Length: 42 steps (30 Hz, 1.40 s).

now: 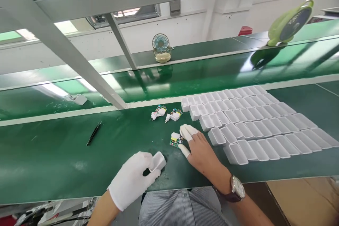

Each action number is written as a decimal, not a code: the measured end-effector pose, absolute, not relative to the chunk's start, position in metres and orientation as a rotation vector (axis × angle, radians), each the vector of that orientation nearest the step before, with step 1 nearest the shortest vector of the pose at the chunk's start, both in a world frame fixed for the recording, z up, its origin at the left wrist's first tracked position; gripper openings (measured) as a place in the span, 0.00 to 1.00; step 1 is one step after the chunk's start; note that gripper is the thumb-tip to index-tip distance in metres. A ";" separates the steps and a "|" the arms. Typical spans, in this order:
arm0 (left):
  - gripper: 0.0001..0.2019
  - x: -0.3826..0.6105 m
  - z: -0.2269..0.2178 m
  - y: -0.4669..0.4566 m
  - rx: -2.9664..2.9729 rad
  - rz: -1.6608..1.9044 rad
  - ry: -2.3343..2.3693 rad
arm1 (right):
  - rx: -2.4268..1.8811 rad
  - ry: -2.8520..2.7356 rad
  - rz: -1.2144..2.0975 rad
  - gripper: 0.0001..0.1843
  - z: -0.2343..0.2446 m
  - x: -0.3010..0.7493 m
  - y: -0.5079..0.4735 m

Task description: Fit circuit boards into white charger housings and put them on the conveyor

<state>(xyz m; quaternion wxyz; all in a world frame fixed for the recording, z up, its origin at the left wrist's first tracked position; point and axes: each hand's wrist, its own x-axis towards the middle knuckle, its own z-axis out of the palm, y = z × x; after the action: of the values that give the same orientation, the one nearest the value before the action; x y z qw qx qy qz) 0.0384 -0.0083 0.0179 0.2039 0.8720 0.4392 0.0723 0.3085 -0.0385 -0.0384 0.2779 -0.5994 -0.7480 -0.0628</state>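
My left hand [134, 176], in a white glove, grips a small white plastic case [158, 161] by its sides near the front edge of the green bench. White finger cots cover several fingertips of my right hand [197, 148]. Its thumb and fingers close on the right edge of a small circuit board [176, 140] with a yellow and white part on it, low over the bench top. Farther back lie two more circuit boards, one on the left [159, 111] and one on the right [174, 114], each with white parts attached.
Several rows of white open cases [254, 120] stand to the right. Black tweezers [94, 133] lie on the left. A metal post [116, 100] rises behind the bench top. A small fan [161, 47] and a green fan [291, 24] stand on the far shelf.
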 end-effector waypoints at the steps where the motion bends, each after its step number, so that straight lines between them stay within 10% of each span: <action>1: 0.02 0.036 0.016 -0.007 2.412 0.228 1.147 | -1.613 -2.017 -0.169 0.28 -0.042 0.309 -0.036; 10: 0.34 0.025 -0.016 0.014 2.268 0.436 1.347 | -1.628 -1.953 -0.203 0.28 -0.036 0.307 -0.050; 22: 0.32 0.066 -0.038 -0.051 2.400 0.262 1.381 | -1.513 -2.075 -0.135 0.11 -0.055 0.259 -0.058; 28: 0.61 0.105 -0.055 -0.048 2.620 0.023 1.267 | -1.625 -1.934 -0.353 0.08 -0.058 0.282 -0.072; 42: 0.46 -0.029 -0.031 -0.035 2.382 -0.066 2.093 | -1.714 -1.947 -0.269 0.19 -0.065 0.288 -0.081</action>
<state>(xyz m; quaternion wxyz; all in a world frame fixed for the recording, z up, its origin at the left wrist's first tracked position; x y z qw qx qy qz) -0.0292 -0.0348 -0.0307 -0.0148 0.7510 0.6598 -0.0209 0.2882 -0.0805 -0.0648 0.2638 -0.6338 -0.7202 -0.0996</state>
